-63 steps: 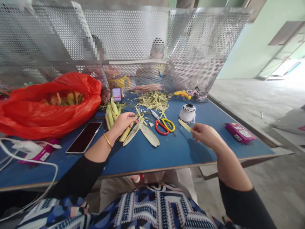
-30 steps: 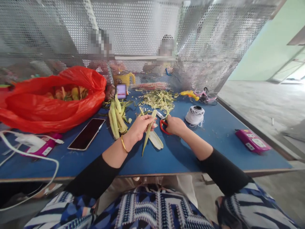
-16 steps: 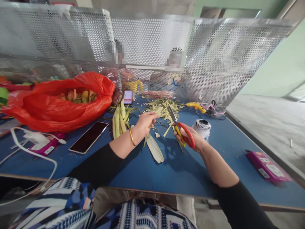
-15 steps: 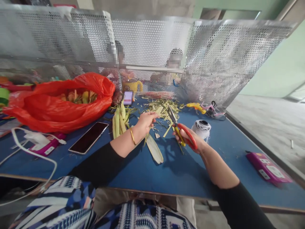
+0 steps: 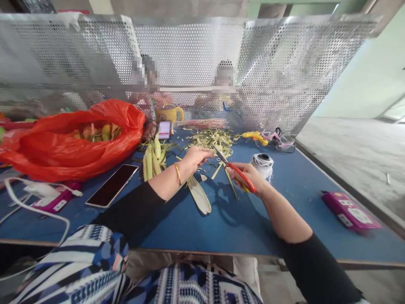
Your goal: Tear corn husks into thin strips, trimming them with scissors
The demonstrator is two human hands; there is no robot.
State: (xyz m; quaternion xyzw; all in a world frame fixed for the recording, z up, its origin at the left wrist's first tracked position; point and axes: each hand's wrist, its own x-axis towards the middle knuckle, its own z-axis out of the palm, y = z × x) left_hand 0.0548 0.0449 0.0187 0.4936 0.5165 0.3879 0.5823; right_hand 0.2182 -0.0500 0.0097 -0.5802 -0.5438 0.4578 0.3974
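My right hand (image 5: 249,176) grips red-handled scissors (image 5: 236,171), their blades narrow and pointing up and left. The scissor tips sit close beside the fingertips of my left hand (image 5: 196,158), which are pinched on a pale green corn husk, mostly hidden by the fingers. A gold bracelet circles my left wrist. Below that hand a loose, pale corn husk (image 5: 200,197) lies flat on the blue table (image 5: 240,228). Behind both hands spreads a heap of cut husk strips (image 5: 215,140). Unopened green husks (image 5: 151,164) rest left of my left hand.
A red plastic bag (image 5: 79,156), a phone (image 5: 112,185) and a charger cable lie left. Right are a thread spool (image 5: 262,164), a yellow glue gun (image 5: 255,136), safety glasses and a purple pack (image 5: 349,211). A perforated metal screen (image 5: 190,46) stands behind; two people sit beyond it.
The scissors have moved left relative to my left hand, bringing the blades up to its fingertips, and they look more closed. The whole view has shifted slightly.
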